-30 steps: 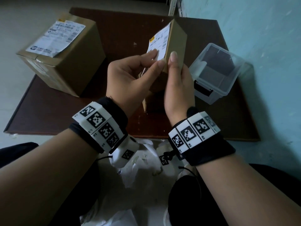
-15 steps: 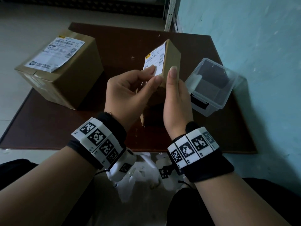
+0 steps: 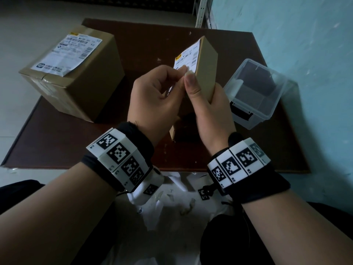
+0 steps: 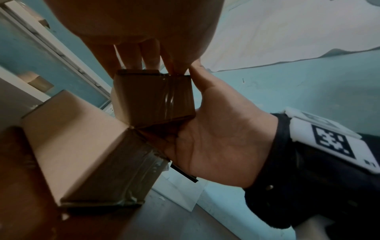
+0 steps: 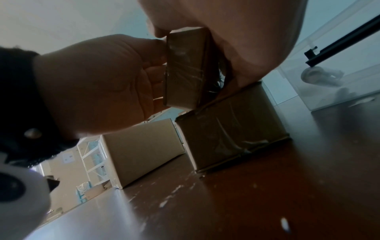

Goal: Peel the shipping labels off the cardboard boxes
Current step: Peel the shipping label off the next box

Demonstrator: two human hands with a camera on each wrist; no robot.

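Note:
A small cardboard box (image 3: 205, 69) is held tilted above the brown table (image 3: 76, 146). My right hand (image 3: 202, 96) grips it from the right, thumb up along its near edge. Its white shipping label (image 3: 188, 56) covers the left face. My left hand (image 3: 183, 70) pinches the label's lower corner between thumb and forefinger, and a small white bit shows at the fingertips. The left wrist view shows the box's taped end (image 4: 154, 97) against my right palm (image 4: 216, 138). A large box (image 3: 76, 83) at the left carries its own label (image 3: 66, 54) on top.
Another cardboard box (image 5: 232, 126) stands on the table under my hands, mostly hidden in the head view. A clear plastic bin (image 3: 254, 92) sits at the right by the blue wall (image 3: 305, 44). White paper scraps (image 3: 172, 203) lie below the table's near edge.
My left thumb and forefinger have closed on the label's lower corner, and a white bit now stands off the box. The right hand keeps its grip on the box.

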